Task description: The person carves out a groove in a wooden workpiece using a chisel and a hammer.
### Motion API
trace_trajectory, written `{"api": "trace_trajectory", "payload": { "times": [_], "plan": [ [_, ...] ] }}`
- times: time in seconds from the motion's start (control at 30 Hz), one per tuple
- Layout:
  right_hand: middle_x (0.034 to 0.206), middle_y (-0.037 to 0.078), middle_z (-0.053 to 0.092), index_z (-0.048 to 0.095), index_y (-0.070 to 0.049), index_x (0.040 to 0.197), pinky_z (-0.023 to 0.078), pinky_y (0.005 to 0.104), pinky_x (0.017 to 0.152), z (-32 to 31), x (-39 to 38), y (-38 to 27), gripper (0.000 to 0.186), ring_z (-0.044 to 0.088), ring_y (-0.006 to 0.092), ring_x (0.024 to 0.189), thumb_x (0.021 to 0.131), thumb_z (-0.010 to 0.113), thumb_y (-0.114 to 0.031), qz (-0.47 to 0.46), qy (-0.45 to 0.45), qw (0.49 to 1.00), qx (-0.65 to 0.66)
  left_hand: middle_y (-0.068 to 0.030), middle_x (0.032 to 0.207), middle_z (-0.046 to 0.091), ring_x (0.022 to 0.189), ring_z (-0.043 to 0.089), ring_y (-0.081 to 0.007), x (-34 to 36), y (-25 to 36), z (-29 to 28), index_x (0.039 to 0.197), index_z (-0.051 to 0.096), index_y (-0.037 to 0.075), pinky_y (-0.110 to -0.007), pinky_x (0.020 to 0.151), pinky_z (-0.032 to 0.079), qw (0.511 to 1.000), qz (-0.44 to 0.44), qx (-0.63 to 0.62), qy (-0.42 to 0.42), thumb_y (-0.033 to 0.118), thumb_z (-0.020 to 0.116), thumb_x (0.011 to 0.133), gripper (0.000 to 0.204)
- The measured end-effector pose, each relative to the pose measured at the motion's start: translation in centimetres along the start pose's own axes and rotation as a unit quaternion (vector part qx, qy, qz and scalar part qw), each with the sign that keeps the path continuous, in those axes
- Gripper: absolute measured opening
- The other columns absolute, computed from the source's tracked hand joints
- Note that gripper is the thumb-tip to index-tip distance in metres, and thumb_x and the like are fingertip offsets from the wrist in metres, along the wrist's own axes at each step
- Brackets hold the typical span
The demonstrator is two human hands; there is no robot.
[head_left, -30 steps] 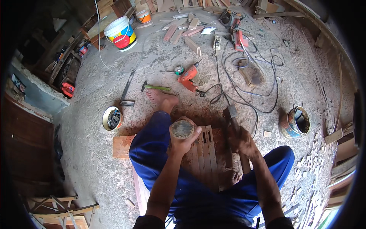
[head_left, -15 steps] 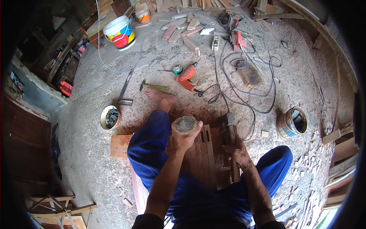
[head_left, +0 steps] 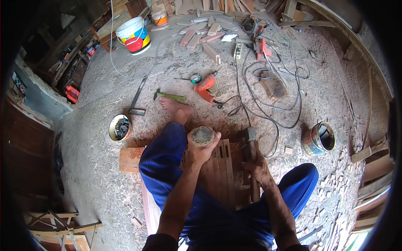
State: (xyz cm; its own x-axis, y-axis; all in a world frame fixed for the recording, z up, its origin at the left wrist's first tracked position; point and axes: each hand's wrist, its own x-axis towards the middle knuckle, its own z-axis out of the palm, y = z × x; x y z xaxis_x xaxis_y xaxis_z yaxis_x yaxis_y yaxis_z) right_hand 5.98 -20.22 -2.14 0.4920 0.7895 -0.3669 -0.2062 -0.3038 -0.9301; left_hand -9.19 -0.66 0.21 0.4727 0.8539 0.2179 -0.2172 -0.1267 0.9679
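My left hand (head_left: 200,151) is closed around a round block (head_left: 202,135) with a worn grey top face; its lower part is hidden by the hand. In my right hand (head_left: 258,170) is a hammer (head_left: 247,134), gripped by its thick wooden handle, the dark head pointing away from me. Between my legs, below both hands, several wooden slats (head_left: 222,175) lie side by side, some with slots cut in them. The block and the hammer are apart from each other.
Beyond my bare foot lie a green-handled hammer (head_left: 171,96), a try square (head_left: 137,100) and an orange drill (head_left: 205,88) with its cord. Small buckets stand at left (head_left: 120,127) and right (head_left: 319,138). Farther off are wood offcuts (head_left: 197,37) and a large paint bucket (head_left: 133,36).
The hammer and my right hand have shifted slightly down and to the left. My left hand keeps its hold on the round block, almost still.
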Motion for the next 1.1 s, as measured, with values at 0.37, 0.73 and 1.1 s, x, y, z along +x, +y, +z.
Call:
{"api": "trace_trajectory", "payload": {
  "times": [0.37,0.73,1.1],
  "plan": [
    [0.086,0.007,0.066,0.040,0.000,0.144,0.053,0.0297,0.059,2.2,-5.0,-10.4,0.066,0.061,0.0127,0.064,0.086,0.070,-0.005,-0.282,-0.012,0.921,-0.267,-0.0007,0.076,0.065,0.069,0.061,-0.0098,1.0,1.3,1.1,0.083,0.062,0.003,-0.029,0.066,0.051,0.994,0.084,0.032,-0.055,0.006,0.079,0.081,0.017],
    [0.080,0.020,0.068,0.035,-0.004,0.144,0.056,0.0494,0.055,4.0,-7.7,-11.7,0.071,0.072,0.0359,0.067,0.081,0.068,-0.006,-0.370,-0.016,0.638,-0.675,-0.0065,0.094,0.072,0.085,0.068,-0.0153,-2.4,-8.3,0.8,0.104,0.068,0.005,-0.031,0.075,0.054,0.993,0.068,-0.057,-0.082,0.012,0.082,0.078,0.030],
    [0.077,0.006,0.060,0.053,0.000,0.122,0.055,0.0288,0.066,3.1,-15.8,-28.6,0.038,0.058,0.0147,0.063,0.095,0.066,-0.023,-0.602,0.219,0.761,-0.102,-0.0019,0.083,0.070,0.074,0.066,-0.0124,-3.2,-2.4,0.3,0.092,0.064,0.005,-0.030,0.069,0.054,0.992,0.078,0.084,-0.053,0.018,0.088,0.075,0.032]
  ]
}}
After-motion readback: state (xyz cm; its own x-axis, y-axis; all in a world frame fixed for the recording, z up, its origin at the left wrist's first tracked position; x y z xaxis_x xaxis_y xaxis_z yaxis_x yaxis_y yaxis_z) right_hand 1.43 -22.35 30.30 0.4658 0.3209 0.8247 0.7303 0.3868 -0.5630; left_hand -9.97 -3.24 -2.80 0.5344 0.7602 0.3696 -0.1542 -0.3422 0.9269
